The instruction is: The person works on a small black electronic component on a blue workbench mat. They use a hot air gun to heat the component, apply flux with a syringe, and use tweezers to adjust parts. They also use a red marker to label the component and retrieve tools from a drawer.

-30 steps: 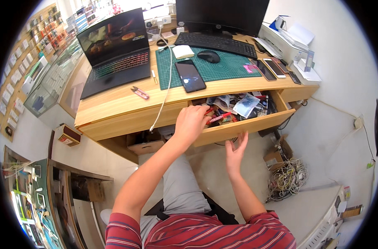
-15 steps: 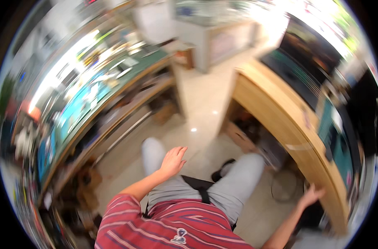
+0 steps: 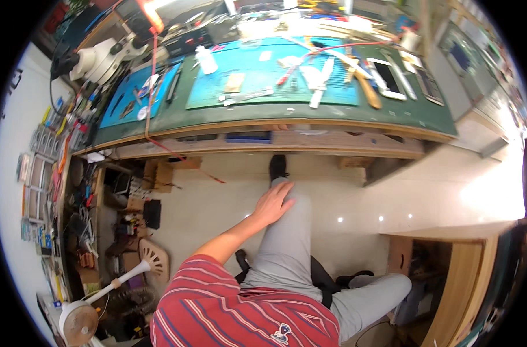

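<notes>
My left hand [image 3: 274, 203] is over the knee of my grey trousers [image 3: 286, 243], fingers stretched out and holding nothing. It appears to rest on the knee. My right hand is out of sight. Ahead of the knee stands a workbench with a green top [image 3: 240, 115] and a blue work mat [image 3: 217, 95]. On the bench lie a white-framed phone [image 3: 386, 79], a dark phone [image 3: 429, 87] and a tool with a wooden handle [image 3: 368, 92]. A white squeeze bottle [image 3: 206, 61] stands on the mat.
A white microscope [image 3: 104, 61] stands at the bench's left end. A red cord [image 3: 153, 87] hangs over the front edge. Cluttered shelves [image 3: 122, 231] and a white lamp or fan [image 3: 78, 324] are at left. A wooden desk [image 3: 460, 283] is at right.
The view has swung left from the wooden desk to face the workbench. My right hand, earlier at the desk's edge, has left the picture. My left hand now lies over the knee.
</notes>
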`<act>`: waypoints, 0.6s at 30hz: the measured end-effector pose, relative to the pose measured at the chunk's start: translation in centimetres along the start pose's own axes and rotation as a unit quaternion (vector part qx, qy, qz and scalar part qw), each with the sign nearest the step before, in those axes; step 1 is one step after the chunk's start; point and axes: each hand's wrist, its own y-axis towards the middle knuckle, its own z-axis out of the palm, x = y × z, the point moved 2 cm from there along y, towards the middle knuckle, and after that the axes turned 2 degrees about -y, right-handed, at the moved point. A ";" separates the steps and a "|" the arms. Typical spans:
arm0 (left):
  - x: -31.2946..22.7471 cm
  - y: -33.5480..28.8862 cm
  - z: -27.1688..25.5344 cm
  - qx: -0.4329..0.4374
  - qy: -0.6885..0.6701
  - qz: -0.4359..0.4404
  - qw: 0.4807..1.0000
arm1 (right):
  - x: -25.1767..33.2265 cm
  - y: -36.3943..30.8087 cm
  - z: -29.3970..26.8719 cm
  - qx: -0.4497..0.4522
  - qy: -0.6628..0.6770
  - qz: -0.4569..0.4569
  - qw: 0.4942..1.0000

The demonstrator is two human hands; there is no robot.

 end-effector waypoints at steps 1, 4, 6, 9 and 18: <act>2.1 0.7 -0.6 -0.019 -0.016 -0.028 0.999 | 2.0 -0.3 3.2 0.016 0.037 -0.008 0.999; 5.0 0.5 -3.4 -0.052 -0.040 -0.046 0.997 | 7.7 -1.7 9.8 0.063 0.122 -0.015 0.990; 6.1 -0.2 -5.6 -0.074 -0.051 -0.051 0.995 | 11.1 -2.2 13.0 0.088 0.168 -0.019 0.982; 8.0 -2.1 -8.5 -0.134 -0.063 -0.045 0.988 | 15.6 -2.8 16.1 0.126 0.222 -0.030 0.966; 2.9 -2.7 -21.2 -0.387 0.027 0.268 0.882 | 24.0 -3.8 19.0 0.195 0.348 -0.059 0.915</act>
